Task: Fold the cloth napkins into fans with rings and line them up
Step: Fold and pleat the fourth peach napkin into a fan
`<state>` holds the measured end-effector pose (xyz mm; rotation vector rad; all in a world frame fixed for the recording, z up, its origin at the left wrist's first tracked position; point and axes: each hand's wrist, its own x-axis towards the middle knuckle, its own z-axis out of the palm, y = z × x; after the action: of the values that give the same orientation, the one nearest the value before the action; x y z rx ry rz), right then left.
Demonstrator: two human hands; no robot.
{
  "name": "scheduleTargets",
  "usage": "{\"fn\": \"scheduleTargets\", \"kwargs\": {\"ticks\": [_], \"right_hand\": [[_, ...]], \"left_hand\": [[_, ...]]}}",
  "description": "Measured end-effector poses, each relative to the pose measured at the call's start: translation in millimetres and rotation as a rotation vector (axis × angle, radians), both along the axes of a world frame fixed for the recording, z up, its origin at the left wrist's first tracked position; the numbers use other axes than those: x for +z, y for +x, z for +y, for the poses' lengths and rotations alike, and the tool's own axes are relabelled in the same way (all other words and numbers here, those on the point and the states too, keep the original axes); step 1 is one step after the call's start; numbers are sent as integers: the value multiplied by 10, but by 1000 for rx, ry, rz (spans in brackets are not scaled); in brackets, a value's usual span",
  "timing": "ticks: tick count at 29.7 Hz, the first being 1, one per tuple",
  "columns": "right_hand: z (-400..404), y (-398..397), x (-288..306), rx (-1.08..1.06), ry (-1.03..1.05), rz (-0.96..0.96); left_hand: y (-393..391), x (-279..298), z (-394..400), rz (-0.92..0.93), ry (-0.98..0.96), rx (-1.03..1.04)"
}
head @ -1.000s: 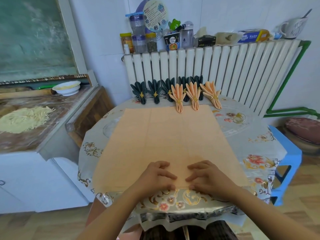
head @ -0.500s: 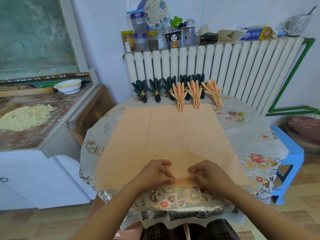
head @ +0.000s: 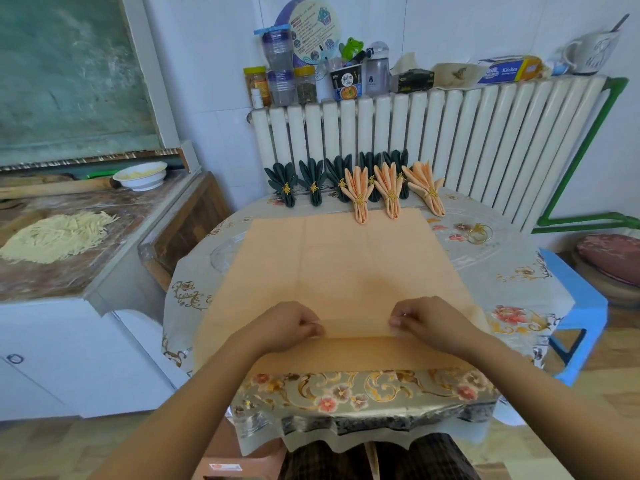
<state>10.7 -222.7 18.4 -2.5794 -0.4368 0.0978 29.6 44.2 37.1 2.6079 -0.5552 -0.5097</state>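
Peach napkin [head: 346, 265] lies flat on the worktop [head: 512, 271] in front of me, near edge turned up into a first pleat; my left hand [head: 287, 327] and right hand [head: 429, 320] each pinch that fold with curled fingers. To do this pleat well I'd keep both pinches level, hold the strip the same width across, and press the crease flat before flipping for the next one. Finished fans [head: 360, 194] sit in a row at the far edge by the radiator [head: 485, 140], with a spare gold ring [head: 479, 233] off to the right.

head cam | faces forward-down | close over table [head: 519, 271] near edge
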Motion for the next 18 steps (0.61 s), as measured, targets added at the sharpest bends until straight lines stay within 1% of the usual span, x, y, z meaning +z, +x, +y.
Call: {"fn": "scheduleTargets", "kwargs": {"ticks": [3, 7, 9, 11, 15, 18], "right_hand": [[-88, 15, 163, 28, -17, 61], [-150, 31, 356, 111, -135, 182], [-167, 27, 432, 146, -189, 245], [-189, 47, 483, 153, -200, 265], [-167, 281, 448, 70, -193, 172], [-131, 558, 366, -10, -313, 80]], "left_hand": [[37, 124, 18, 2, 54, -75], [34, 227, -43, 106, 56, -169], [32, 261, -58, 173, 43, -183], [62, 290, -65, 189, 49, -173], [246, 322, -71, 107, 104, -112], [464, 332, -36, 51, 282, -42]]}}
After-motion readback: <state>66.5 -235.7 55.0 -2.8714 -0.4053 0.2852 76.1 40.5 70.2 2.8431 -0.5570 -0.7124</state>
